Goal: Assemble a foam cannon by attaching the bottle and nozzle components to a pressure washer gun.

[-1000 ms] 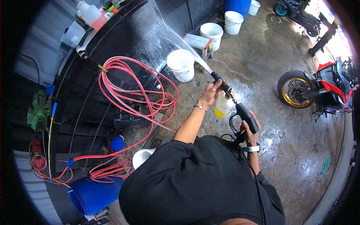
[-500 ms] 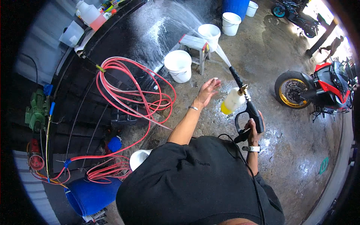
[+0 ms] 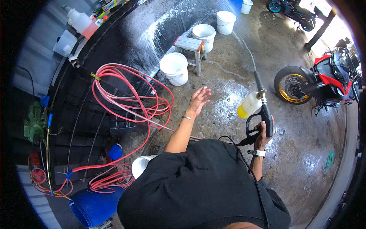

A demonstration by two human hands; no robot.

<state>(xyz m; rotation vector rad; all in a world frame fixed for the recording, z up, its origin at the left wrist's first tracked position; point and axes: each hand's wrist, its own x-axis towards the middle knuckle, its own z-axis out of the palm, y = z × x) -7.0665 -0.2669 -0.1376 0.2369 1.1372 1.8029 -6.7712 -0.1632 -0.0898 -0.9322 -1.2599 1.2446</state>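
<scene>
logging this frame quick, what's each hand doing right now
Left hand: open, holding nothing.
Right hand: closed around the handle of the black spray gun.

On my feed, daylight enters at the upper right, washing out the area past the post [image 3: 320, 31] to near white. I get hard glare in patches on the wet floor [image 3: 228, 103], while the left wall [image 3: 122, 47] sits in deep shadow. The nozzle [image 3: 258, 80] looks slightly blurred. Straight edges bow outward, and my corners fade to black.
</scene>
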